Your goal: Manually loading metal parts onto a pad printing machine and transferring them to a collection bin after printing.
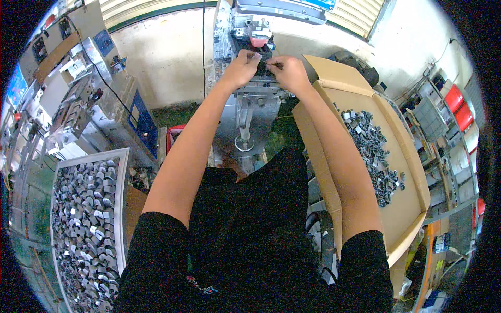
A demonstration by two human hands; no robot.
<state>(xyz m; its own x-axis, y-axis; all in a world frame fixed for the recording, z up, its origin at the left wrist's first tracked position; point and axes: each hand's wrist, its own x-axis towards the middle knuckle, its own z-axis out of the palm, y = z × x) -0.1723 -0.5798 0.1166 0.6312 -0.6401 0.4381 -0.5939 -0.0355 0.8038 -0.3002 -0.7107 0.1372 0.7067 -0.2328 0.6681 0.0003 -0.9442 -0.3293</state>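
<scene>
Both my arms reach forward to a grey bench machine that has a red part at its front. My left hand is closed at the left of its work area, fingertips pinched together. Opposite it, my right hand is also closed, thumb and forefinger pinched close to a small dark spot at the machine. What either hand holds is too small to make out. The two sets of fingertips are a short gap apart, just below the red part.
On the left stands a metal-rimmed tray heaped with curved grey metal pieces. At the right, an open cardboard box holds many small dark metal parts. A grey cabinet with a blue panel is at the left; shelving lines the right.
</scene>
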